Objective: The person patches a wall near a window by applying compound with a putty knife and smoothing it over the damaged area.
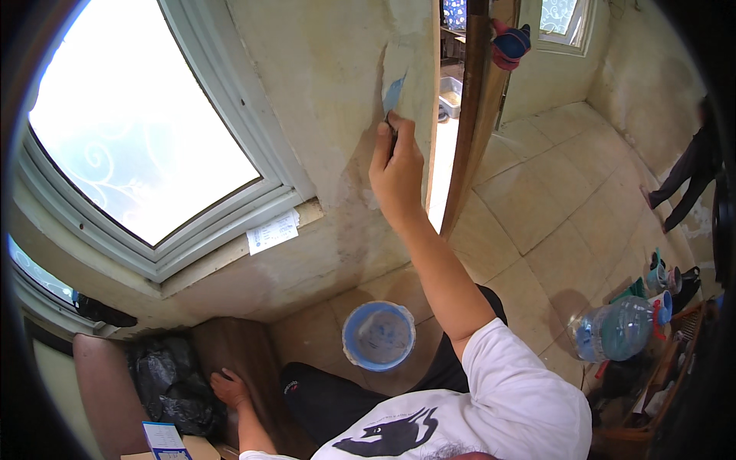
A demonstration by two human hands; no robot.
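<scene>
The right hand [396,170] is raised against the wall [337,84], fingers closed around the dark handle of a scraper [392,100]. The scraper's blue blade lies flat on the plaster, just beside the wall's outer corner next to the doorway [451,115]. A smooth pale patch [410,65] surrounds and rises above the blade; the plaster below and to the left is stained and uneven.

The left hand [228,387] is low, at the lower left, palm down and fingers spread, resting on a brown wooden surface [230,345]. It holds nothing.

A round blue bucket [378,335], its inside smeared with pale filler, stands on the tiled floor [552,199] directly in front of the person's dark-trousered knees, well below the scraper.

A white-framed window [138,130] fills the upper left, with a paper slip [273,231] on its ledge. A black plastic bag [165,379] lies just left of the left hand. A large clear water bottle [617,328] lies on its side at the right, near cups and clutter. Another person's legs [682,184] show at the far right edge, well apart from the work area
</scene>
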